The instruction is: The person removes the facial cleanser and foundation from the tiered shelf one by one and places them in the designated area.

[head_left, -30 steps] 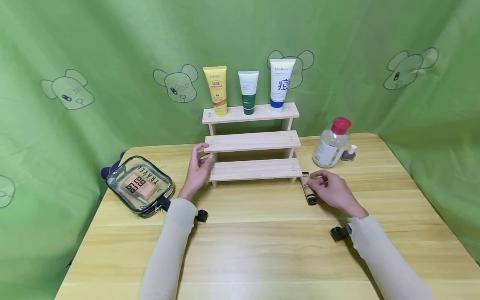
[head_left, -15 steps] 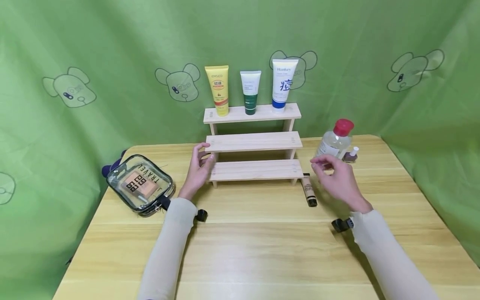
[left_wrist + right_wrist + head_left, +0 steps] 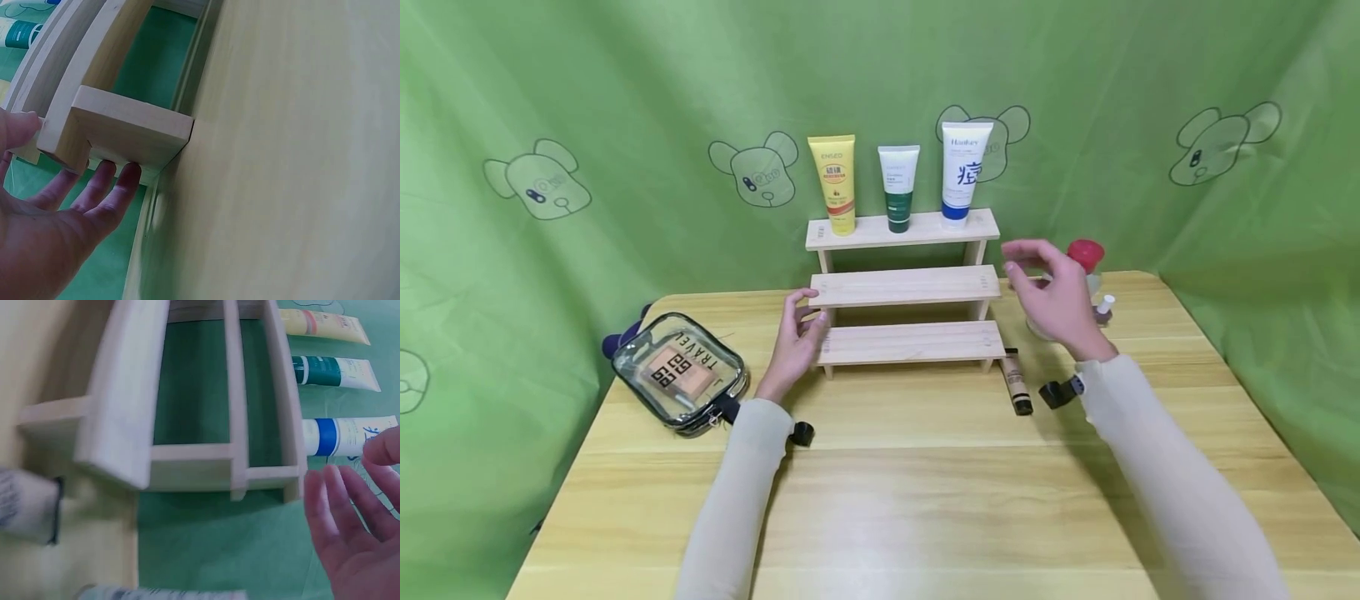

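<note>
A three-tier wooden display rack [image 3: 906, 285] stands at the back of the table. My left hand [image 3: 793, 346] holds its left end, several fingertips against the side panel [image 3: 134, 150] and the thumb at a shelf edge. Yellow [image 3: 835, 185], white-and-green [image 3: 898, 190] and white-and-blue [image 3: 963, 177] squeeze tubes stand on the top tier. My right hand [image 3: 1060, 302] is raised in the air off the rack's right end, fingers loosely bent and holding nothing. Under it, a tan tube with a black cap [image 3: 1017, 385] lies on the table, touching or close to the rack's front right leg.
Behind the right hand stands a clear bottle with a red cap [image 3: 1086, 255], partly hidden, beside a small nail polish bottle [image 3: 1102, 310]. A clear travel pouch [image 3: 681, 375] lies at the left. Green cloth [image 3: 647, 242] hangs behind the table.
My right hand has left the tan tube and risen up and away toward the rack's upper tiers, now covering much of the clear bottle. The left hand stays on the rack.
</note>
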{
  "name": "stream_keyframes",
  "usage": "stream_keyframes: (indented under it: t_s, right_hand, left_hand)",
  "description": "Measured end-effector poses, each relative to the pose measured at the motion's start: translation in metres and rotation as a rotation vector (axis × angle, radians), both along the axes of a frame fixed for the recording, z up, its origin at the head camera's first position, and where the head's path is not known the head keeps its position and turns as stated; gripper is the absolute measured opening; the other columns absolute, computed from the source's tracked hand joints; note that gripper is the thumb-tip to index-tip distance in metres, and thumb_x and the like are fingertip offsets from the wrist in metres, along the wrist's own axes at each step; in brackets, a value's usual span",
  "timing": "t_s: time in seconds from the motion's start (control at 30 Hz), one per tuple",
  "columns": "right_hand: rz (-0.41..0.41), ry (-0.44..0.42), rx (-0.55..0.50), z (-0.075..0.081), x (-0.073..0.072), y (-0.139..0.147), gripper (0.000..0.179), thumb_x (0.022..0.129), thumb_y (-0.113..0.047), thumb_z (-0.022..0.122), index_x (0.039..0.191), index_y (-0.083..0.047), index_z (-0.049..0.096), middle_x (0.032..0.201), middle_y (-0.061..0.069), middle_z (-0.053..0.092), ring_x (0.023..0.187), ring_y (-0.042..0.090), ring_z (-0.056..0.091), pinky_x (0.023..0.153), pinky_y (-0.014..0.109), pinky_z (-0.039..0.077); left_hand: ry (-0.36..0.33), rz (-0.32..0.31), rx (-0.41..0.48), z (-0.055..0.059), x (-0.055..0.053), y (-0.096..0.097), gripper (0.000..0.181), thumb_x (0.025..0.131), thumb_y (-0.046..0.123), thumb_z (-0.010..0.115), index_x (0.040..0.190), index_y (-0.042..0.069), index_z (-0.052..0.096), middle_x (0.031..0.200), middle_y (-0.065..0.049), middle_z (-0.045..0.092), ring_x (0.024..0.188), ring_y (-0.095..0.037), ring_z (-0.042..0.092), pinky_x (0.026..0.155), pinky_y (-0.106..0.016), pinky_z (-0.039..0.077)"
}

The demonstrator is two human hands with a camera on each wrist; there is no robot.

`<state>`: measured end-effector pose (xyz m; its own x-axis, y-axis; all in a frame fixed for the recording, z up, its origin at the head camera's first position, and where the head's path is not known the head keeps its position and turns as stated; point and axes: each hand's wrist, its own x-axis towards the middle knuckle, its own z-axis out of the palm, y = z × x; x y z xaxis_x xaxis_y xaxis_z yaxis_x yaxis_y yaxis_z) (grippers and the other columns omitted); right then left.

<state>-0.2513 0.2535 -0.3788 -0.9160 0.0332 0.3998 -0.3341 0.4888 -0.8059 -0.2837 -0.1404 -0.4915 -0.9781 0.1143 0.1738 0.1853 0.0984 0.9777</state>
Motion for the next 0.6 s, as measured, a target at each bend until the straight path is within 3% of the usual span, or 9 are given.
stream_keyframes:
  t_s: [0.3, 0.6]
  right_hand:
    - [-0.070, 0.030, -0.117, 0.032, -0.031, -0.016, 0.038, 0.109, -0.016, 0.065, 0.146, -0.014, 0.065, 0.146, 0.011, 0.069, 0.130, 0.013, 0.065, 0.103, 0.021, 0.056]
    - [-0.054, 0.062, -0.126, 0.045, -0.060, -0.034, 0.044, 0.108, -0.016, 0.068, 0.151, -0.009, 0.061, 0.152, 0.014, 0.065, 0.140, 0.024, 0.064, 0.118, 0.033, 0.054]
  left_hand:
    - [0.013, 0.001, 0.000, 0.001, 0.000, 0.002, 0.044, 0.113, 0.013, 0.056, 0.153, 0.022, 0.041, 0.148, -0.025, 0.059, 0.133, -0.043, 0.062, 0.115, -0.058, 0.051]
    - [0.006, 0.008, -0.007, -0.001, 0.000, 0.003, 0.046, 0.112, 0.012, 0.056, 0.154, 0.022, 0.040, 0.150, -0.024, 0.059, 0.135, -0.046, 0.061, 0.115, -0.057, 0.051]
